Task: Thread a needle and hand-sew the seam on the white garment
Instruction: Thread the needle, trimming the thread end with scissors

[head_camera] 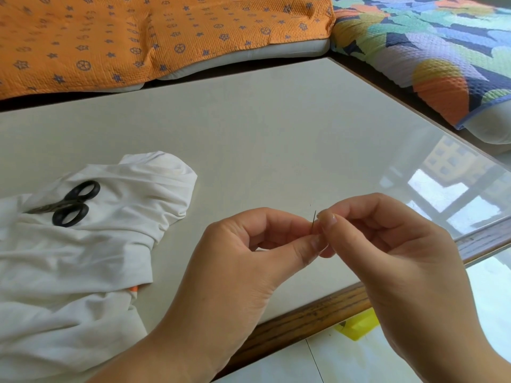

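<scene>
A thin needle (314, 220) stands nearly upright above the table's near right part, pinched low between the thumb and forefinger of my left hand (249, 261). My right hand (392, 252) meets it from the right, its thumb and forefinger pinched together right at the needle's side; any thread there is too fine to see. The white garment (83, 258) lies crumpled on the left of the table, apart from both hands.
Black-handled scissors (69, 204) lie on the garment. The glossy pale table (262, 139) has a wooden edge (304, 319) at the near right. An orange patterned cushion (138, 37) and a multicoloured one (442, 51) border the far sides. A yellow object (358, 326) lies on the floor.
</scene>
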The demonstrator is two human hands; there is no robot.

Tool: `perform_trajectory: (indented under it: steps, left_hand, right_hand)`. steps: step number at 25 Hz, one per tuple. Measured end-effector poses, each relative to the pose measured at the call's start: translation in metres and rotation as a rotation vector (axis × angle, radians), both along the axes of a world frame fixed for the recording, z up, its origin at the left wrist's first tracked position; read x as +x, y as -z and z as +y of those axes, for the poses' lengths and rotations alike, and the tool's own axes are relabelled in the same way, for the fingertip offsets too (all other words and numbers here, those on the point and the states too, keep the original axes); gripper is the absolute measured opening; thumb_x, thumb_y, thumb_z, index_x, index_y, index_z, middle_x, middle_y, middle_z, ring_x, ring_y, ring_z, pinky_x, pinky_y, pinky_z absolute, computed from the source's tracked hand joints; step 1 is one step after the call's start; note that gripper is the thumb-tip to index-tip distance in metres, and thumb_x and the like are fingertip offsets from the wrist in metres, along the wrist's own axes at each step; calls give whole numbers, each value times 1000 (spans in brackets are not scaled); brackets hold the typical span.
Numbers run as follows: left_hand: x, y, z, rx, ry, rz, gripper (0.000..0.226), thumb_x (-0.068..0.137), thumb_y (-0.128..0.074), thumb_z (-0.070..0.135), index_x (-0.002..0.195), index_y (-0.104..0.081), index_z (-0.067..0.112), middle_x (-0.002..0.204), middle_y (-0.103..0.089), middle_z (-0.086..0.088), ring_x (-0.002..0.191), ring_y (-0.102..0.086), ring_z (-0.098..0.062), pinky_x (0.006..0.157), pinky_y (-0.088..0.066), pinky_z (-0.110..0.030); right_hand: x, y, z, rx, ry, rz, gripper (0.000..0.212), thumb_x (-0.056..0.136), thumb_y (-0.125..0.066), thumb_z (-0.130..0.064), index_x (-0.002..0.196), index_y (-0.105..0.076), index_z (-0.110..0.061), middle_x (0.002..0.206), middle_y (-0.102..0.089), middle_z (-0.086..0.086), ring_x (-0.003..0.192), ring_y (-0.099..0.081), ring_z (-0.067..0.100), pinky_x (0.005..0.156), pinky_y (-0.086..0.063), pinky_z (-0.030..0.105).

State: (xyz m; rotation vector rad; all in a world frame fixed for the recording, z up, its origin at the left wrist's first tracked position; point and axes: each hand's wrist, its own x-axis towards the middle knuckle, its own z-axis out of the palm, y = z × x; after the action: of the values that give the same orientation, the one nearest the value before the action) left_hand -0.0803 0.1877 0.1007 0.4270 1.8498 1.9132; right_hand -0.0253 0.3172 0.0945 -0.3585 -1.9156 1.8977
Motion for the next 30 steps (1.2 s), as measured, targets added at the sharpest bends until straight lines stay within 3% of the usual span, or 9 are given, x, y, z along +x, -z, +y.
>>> perform_trajectory:
  steps: [18, 30]
  left_hand:
    - [-1, 2, -2, -71, 0, 93, 23, 60, -74, 47, 82, -76, 38, 76, -75, 13, 81, -71, -4, 74, -53, -16]
    - [-3, 5, -3, -29, -21, 48, 22, 60, -77, 41, 81, -77, 34, 79, -77, 7, 83, -73, -10, 81, -51, -24]
  right_hand:
    - [1, -1, -1, 43, -10, 1, 5, 71, -69, -23, 72, -73, -22, 61, -71, -3, 57, -63, 3, 57, -47, 10]
    - [0, 1, 1, -32, -23, 33, 5, 71, -70, -19, 73, -75, -18, 66, -72, 3, 61, -67, 10, 62, -52, 16]
